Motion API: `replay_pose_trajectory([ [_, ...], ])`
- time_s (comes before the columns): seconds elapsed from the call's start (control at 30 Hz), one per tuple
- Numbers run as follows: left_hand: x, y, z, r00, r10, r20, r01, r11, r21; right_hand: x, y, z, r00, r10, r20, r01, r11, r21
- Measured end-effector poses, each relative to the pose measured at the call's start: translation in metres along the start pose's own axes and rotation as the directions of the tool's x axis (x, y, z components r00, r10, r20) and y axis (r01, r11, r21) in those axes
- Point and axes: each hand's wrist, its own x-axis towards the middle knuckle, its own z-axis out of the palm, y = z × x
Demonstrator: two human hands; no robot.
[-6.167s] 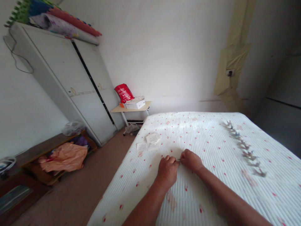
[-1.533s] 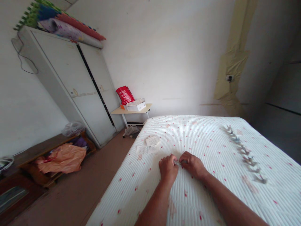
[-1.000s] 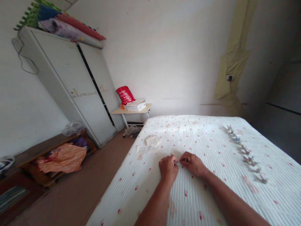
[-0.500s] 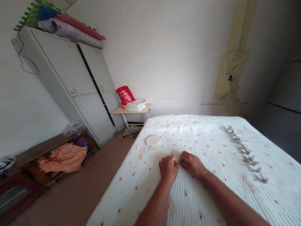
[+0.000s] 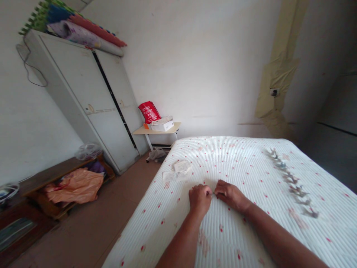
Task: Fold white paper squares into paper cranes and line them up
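Position of hands: both hands rest on the bed (image 5: pixel 245 163) at the lower centre of the frame, forearms entering from the bottom edge. The left hand (image 5: pixel 200 200) is closed into a loose fist, knuckles up. The right hand (image 5: pixel 230 194) lies just beside it, to the right, palm down.

State of fingers: on each hand the fingers are drawn together. The tips of both hands meet on a small grey piece (image 5: pixel 213 194), and each hand pinches one end of it. The piece sits in the narrow gap between the two hands, low over the bed cover. It is too small to identify, and contact with the cover cannot be determined.

Bed: the cover is white, ribbed and dotted with small red marks.

Other items on the bed:
- A loose pile of paper slips (image 5: pixel 178 170) lies near the left edge of the bed, above and to the left of the hands.
- A row of small grey figures (image 5: pixel 290 184) runs diagonally along the right part of the frame, well apart from the hands.

Room:
- A pale wardrobe (image 5: pixel 92 108) stands at the upper left, with rolled mats (image 5: pixel 83 28) on top.
- A small counter (image 5: pixel 154 131) stands against the far wall between wardrobe and bed. It carries a red bag (image 5: pixel 149 111) and a white box (image 5: pixel 164 125).
- An orange bag (image 5: pixel 75 185) lies at the lower left.
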Motion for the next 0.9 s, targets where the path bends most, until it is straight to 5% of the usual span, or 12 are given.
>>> replay_pose_trajectory([
  [0.4,0.0,0.0,0.002,1.0,0.016,-0.02,-0.016,0.999,0.031,0.001,-0.014,-0.002,0.999,0.045,-0.017,-0.047,0.982,-0.18],
  [0.67,0.0,0.001,0.001,1.0,0.0,-0.016,0.001,0.998,0.056,0.007,-0.014,0.008,0.996,-0.087,0.029,0.091,0.892,-0.442],
  [0.9,-0.001,0.001,-0.004,1.0,0.001,0.006,-0.001,1.0,0.029,0.001,-0.009,0.005,0.987,-0.142,0.069,0.158,0.902,-0.401],
])
